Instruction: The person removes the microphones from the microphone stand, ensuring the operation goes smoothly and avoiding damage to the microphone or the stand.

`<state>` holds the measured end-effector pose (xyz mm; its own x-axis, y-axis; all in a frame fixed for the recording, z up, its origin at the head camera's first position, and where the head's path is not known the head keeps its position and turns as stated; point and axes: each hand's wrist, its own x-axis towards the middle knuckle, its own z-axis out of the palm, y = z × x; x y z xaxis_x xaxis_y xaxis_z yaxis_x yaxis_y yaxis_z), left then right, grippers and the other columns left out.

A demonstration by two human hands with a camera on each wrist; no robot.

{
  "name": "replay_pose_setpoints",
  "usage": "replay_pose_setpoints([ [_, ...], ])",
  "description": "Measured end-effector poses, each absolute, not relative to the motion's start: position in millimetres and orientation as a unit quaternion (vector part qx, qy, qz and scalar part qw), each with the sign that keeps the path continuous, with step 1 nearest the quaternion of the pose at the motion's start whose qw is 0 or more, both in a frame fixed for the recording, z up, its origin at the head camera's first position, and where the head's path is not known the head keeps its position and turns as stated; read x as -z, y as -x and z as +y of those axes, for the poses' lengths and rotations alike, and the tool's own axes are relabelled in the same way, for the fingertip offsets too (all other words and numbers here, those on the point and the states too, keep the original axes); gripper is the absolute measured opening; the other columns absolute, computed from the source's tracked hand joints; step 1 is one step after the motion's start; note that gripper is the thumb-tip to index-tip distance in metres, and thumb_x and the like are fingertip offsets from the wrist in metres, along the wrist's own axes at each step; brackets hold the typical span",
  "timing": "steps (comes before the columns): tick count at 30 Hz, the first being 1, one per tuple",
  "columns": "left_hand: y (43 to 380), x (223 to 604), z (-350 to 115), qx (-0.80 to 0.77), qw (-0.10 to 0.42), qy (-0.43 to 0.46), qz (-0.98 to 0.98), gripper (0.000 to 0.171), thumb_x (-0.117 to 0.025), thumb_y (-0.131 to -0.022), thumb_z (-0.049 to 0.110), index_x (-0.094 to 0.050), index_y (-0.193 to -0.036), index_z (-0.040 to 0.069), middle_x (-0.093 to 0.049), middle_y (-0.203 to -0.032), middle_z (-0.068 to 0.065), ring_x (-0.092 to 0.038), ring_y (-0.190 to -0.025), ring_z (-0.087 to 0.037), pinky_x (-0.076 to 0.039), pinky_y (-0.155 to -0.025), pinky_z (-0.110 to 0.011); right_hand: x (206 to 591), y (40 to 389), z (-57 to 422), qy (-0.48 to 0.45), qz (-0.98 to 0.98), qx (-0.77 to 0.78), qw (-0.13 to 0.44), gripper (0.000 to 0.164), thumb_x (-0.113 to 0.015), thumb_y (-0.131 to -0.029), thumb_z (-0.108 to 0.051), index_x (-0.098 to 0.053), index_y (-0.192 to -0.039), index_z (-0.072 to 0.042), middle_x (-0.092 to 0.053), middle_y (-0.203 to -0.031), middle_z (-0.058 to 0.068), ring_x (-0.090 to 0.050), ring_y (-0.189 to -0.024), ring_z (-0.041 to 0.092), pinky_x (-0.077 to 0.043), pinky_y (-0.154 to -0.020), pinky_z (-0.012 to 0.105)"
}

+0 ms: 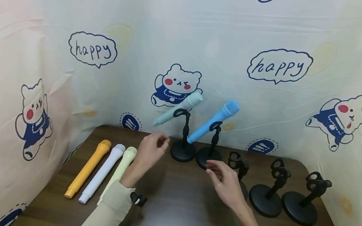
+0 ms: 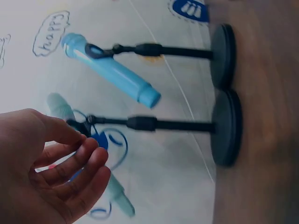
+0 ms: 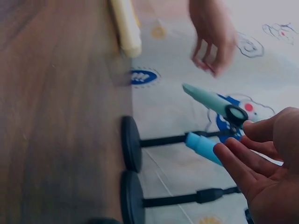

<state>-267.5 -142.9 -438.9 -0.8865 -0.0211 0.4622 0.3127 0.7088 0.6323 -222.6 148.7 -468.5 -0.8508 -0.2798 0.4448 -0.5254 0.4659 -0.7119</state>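
Observation:
My left hand (image 1: pixel 150 152) hovers above the table, fingers loosely curled and holding nothing, just in front of a mint-green microphone (image 1: pixel 165 117). That microphone leans in the clip of a black desk stand (image 1: pixel 183 151). Beside it a blue microphone (image 1: pixel 205 128) rests tilted in a second black stand (image 1: pixel 205 156). Near this second stand's base is my right hand (image 1: pixel 228 185), also holding nothing, its fingers slightly bent. In the left wrist view the hand overlaps the mint microphone, but a gap shows in the head view.
On the left lie a yellow-orange microphone (image 1: pixel 88 169), a white microphone (image 1: pixel 101 175) and a pale yellow microphone (image 1: pixel 125 161), partly behind my left arm. Three bare black stands are at right: one partly hidden stand (image 1: pixel 239 165), a middle stand (image 1: pixel 265 201) and an outer stand (image 1: pixel 299 209).

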Motion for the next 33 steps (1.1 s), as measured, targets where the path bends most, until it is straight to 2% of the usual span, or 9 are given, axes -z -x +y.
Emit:
replay_pose_setpoints([
  [8, 288, 422, -110, 0.424, 0.208, 0.135, -0.871, 0.013, -0.068, -0.103, 0.014, -0.076, -0.108, 0.006, -0.076, -0.098, -0.006, -0.068, -0.087, -0.02, -0.059, -0.08, -0.039, 484, 240, 129, -0.207, -0.857, -0.463, 0.09, 0.034, -0.07, -0.104, -0.013, -0.066, -0.137, -0.006, -0.07, -0.13, 0.011, -0.071, -0.117, 0.027, -0.06, -0.1, 0.042],
  [13, 302, 417, -94, 0.443, 0.198, 0.156, -0.86, 0.013, -0.068, -0.103, 0.015, -0.076, -0.11, 0.006, -0.075, -0.097, -0.006, -0.068, -0.087, -0.018, -0.06, -0.081, -0.038, 497, 260, 126, -0.175, -0.865, -0.466, 0.069, 0.039, -0.068, -0.106, -0.014, -0.059, -0.143, -0.004, -0.062, -0.139, 0.018, -0.068, -0.123, 0.035, -0.059, -0.1, 0.047],
  [20, 318, 413, -78, 0.46, 0.178, 0.174, -0.852, 0.017, -0.066, -0.105, 0.016, -0.073, -0.117, 0.006, -0.073, -0.104, -0.007, -0.066, -0.093, -0.02, -0.059, -0.086, -0.037, 505, 283, 127, -0.113, -0.856, -0.5, 0.069, 0.046, -0.062, -0.108, -0.014, -0.048, -0.149, 0.002, -0.049, -0.145, 0.023, -0.062, -0.128, 0.038, -0.056, -0.104, 0.052],
  [27, 331, 408, -63, 0.469, 0.145, 0.174, -0.854, 0.027, -0.065, -0.106, 0.017, -0.065, -0.13, 0.003, -0.066, -0.125, -0.011, -0.066, -0.115, -0.024, -0.059, -0.101, -0.041, 506, 304, 125, -0.086, -0.822, -0.557, 0.085, 0.055, -0.058, -0.11, -0.01, -0.031, -0.154, 0.008, -0.035, -0.152, 0.031, -0.052, -0.136, 0.048, -0.048, -0.114, 0.058],
  [33, 340, 407, -53, 0.462, 0.107, 0.174, -0.863, 0.044, -0.066, -0.107, 0.022, -0.055, -0.146, 0.005, -0.056, -0.147, -0.014, -0.058, -0.137, -0.03, -0.051, -0.115, -0.048, 507, 322, 125, -0.139, -0.799, -0.57, 0.134, 0.062, -0.059, -0.107, 0.0, -0.028, -0.159, 0.012, -0.034, -0.159, 0.04, -0.046, -0.143, 0.059, -0.042, -0.117, 0.067],
])
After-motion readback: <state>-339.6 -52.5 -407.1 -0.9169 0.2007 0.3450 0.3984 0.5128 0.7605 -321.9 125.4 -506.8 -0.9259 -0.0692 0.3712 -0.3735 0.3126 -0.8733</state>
